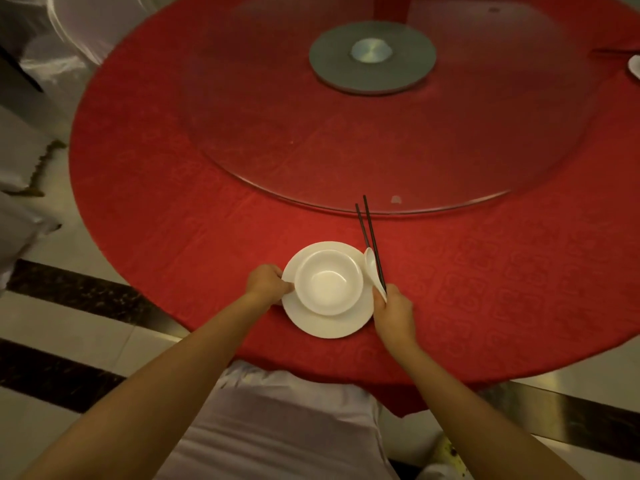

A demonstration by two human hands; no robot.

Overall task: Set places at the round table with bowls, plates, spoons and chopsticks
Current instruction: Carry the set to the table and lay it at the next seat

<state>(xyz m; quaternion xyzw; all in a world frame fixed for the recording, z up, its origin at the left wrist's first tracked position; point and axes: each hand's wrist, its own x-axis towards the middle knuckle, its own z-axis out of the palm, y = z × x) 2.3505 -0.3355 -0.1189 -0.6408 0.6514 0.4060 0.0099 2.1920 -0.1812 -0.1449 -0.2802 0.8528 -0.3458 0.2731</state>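
Head view: the plate (325, 328) lies near the near edge of the table (166, 209) with the bowl (327, 282) standing upright on it, set a little toward its far side. The left hand (268, 282) grips the plate's left rim, thumb reaching to the bowl's wall. The right hand (393, 311), just beside the plate's right rim, pinches the handle end of the spoon (371, 263) together with the chopsticks (370, 233). Their long axis runs away from the person toward the middle of the table, leaning slightly left, and the tips reach the rim of the glass turntable (277, 150). The right hand is the nearer one for laying them down, probably on the bare cloth to the plate's right, lengthwise to the diner. The table wears a red patterned cloth, and a grey hub (372, 60) sits under the glass. At the far right edge a sliver of another setting shows. A white-covered chair (277, 410) stands at the near edge, on a pale tiled floor (69, 337) with dark bands.
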